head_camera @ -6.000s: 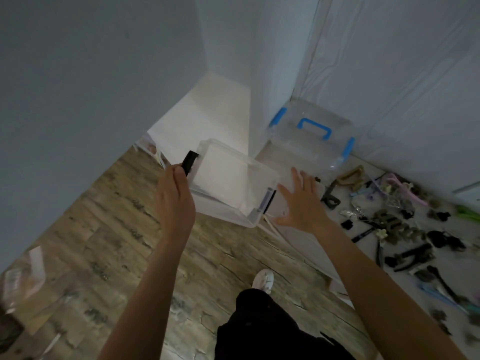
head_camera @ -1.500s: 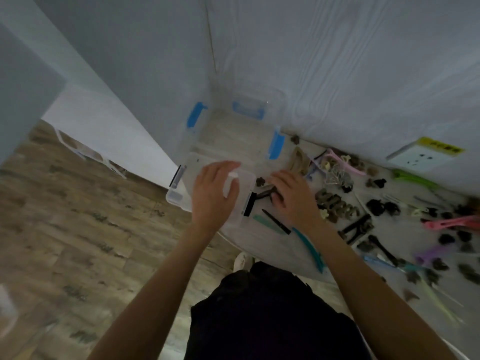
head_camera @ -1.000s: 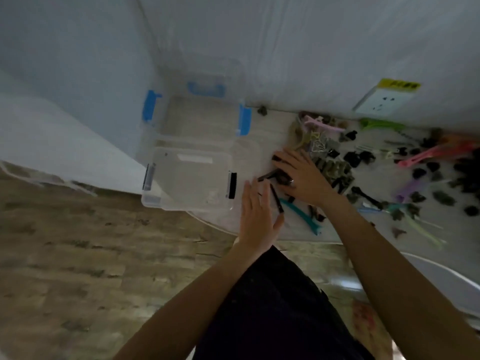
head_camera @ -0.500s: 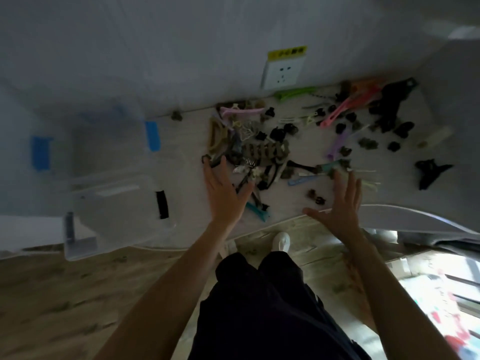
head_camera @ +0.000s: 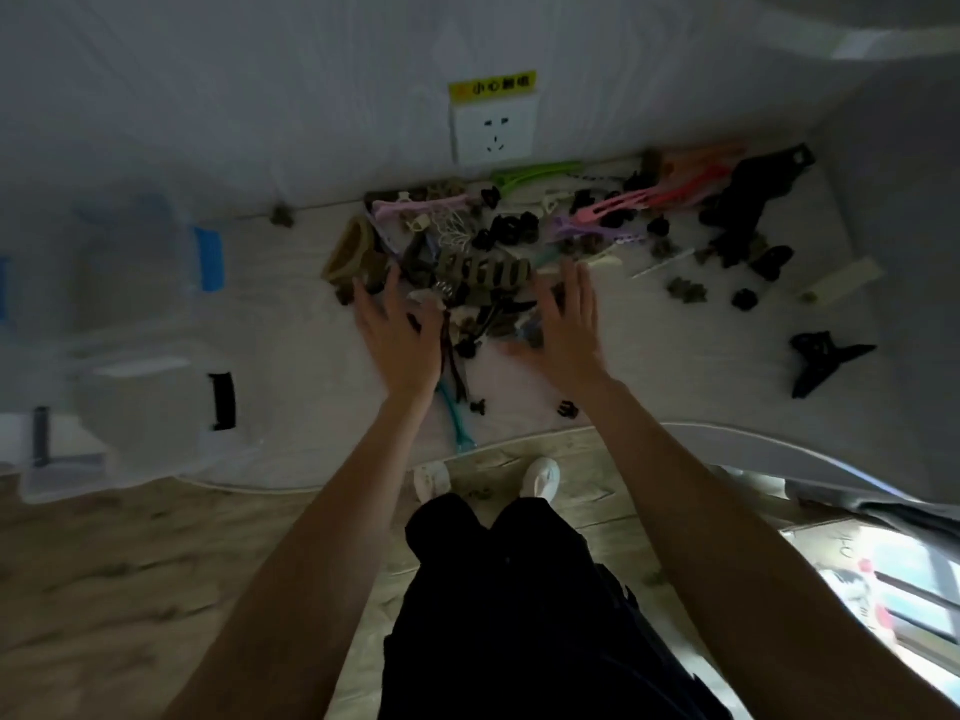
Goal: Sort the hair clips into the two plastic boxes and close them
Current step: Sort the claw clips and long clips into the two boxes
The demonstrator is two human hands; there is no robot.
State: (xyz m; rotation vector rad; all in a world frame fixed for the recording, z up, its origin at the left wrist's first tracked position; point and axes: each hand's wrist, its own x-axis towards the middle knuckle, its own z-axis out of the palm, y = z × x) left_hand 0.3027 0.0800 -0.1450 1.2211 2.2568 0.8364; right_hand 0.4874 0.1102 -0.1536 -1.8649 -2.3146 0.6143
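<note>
Bare left hand (head_camera: 400,337): fingers spread, holding nothing, over the near-left edge of the hair clips (head_camera: 483,272).
Right hand (head_camera: 566,324): fingers straight, empty, at the pile's near-right edge.
Plastic boxes (head_camera: 150,402): left of the pile, blurred.
Socket (head_camera: 493,129): on the wall behind the pile.

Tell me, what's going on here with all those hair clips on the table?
A person stands at a white table strewn with hair clips of many colours. Both hands are spread open over the middle of the pile, the left hand and the right hand, and neither holds a clip. Off to the left sit two clear plastic boxes, one with blue latches by the wall and one with black latches nearer the table's edge. Blur hides what is in them.
</note>
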